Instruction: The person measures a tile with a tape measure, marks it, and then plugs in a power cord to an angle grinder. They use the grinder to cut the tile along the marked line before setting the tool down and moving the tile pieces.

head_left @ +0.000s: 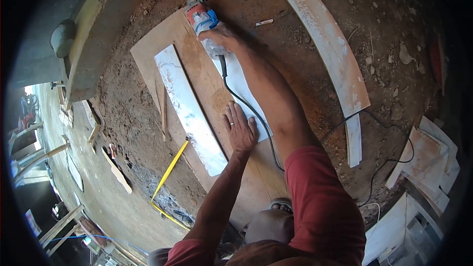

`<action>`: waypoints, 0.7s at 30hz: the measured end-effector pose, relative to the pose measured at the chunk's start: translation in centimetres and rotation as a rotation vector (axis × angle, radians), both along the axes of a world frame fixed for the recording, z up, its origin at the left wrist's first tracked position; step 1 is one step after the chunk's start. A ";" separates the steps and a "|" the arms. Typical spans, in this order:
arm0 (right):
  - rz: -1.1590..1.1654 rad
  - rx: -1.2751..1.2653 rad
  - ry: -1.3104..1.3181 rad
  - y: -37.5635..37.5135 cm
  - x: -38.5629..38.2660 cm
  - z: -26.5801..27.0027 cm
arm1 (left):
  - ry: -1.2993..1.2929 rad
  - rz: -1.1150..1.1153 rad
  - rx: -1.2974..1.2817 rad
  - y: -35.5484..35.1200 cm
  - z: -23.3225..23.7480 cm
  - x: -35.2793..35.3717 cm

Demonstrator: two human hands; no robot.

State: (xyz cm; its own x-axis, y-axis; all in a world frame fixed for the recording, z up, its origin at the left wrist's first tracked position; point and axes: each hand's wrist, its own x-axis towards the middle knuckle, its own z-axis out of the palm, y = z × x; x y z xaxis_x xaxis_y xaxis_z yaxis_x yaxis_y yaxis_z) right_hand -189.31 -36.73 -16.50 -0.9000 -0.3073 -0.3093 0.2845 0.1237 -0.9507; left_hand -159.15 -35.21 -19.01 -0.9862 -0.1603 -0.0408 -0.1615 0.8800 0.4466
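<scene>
My right hand (217,38) is wrapped round an angle grinder (198,15) at the far end of a white tile strip (240,83). Clear plastic and blue tape cover part of the grinder's body, and a black cord trails from its rear along the strip. My left hand (241,130) lies flat on the near part of that strip, fingers stretched forward, a ring on one of them. Both rest over a brown board (197,61). To the left, a second marbled tile strip (189,111) lies on the same board. My right forearm hides part of the white strip.
A yellow tape measure (170,172) stretches beside the marbled strip. On the right, a long dusty tile strip (330,44) lies on the dirt, and broken tile pieces (428,155) are piled up. The power cord (382,123) loops across the ground. My sandalled foot (281,206) is close.
</scene>
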 end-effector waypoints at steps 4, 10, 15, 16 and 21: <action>-0.012 0.036 0.048 -0.5 -0.7 -1.3 | -0.004 0.001 -0.008 -0.1 -0.3 0.0; 0.026 0.114 -0.051 0.3 0.2 1.4 | -0.003 -0.008 0.002 -0.1 -0.1 0.1; -0.027 0.076 0.030 -0.8 -0.5 -1.6 | -0.014 -0.019 0.011 -0.2 0.0 0.1; -0.021 0.081 0.032 -0.8 -0.6 -1.4 | -0.013 -0.029 0.011 -0.2 0.0 0.0; -0.009 0.179 0.004 0.0 -0.1 0.2 | -0.009 -0.028 0.013 -0.1 0.2 0.1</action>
